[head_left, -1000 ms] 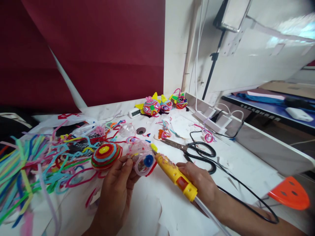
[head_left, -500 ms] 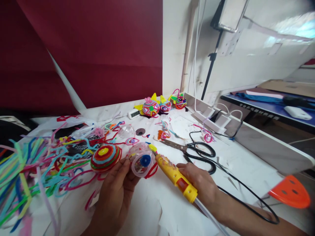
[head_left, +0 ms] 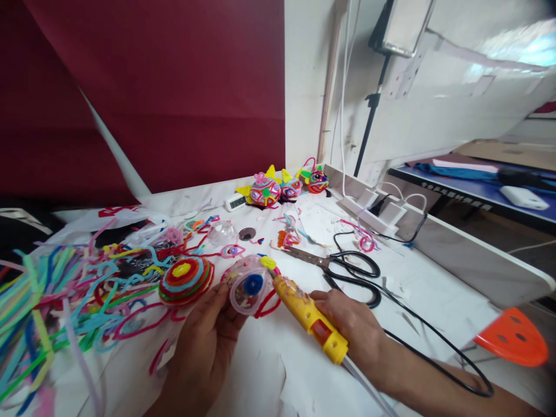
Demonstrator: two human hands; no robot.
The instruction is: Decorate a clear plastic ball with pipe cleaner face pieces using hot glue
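Note:
My left hand pinches a clear plastic ball trimmed with pink, blue, yellow and red pipe cleaner. A blue coil sits inside a pale pink ring on its near side. In my right hand is a yellow glue gun with a long glue stick out of its back end. Its nozzle meets or nearly meets the yellow coil on top of the ball; whether they touch I cannot tell. Left of the ball lies a dome wound in striped pipe cleaner.
Black-handled scissors lie open behind the glue gun, beside a black cable. Loose pipe cleaners cover the left side. Finished pipe-cleaner fish and a small timer stand at the back. A power strip runs along the right.
The ball has tipped slightly and shifted a little left and down in my left hand. The glue gun's nozzle stays by the yellow coil. The camera view has moved slightly.

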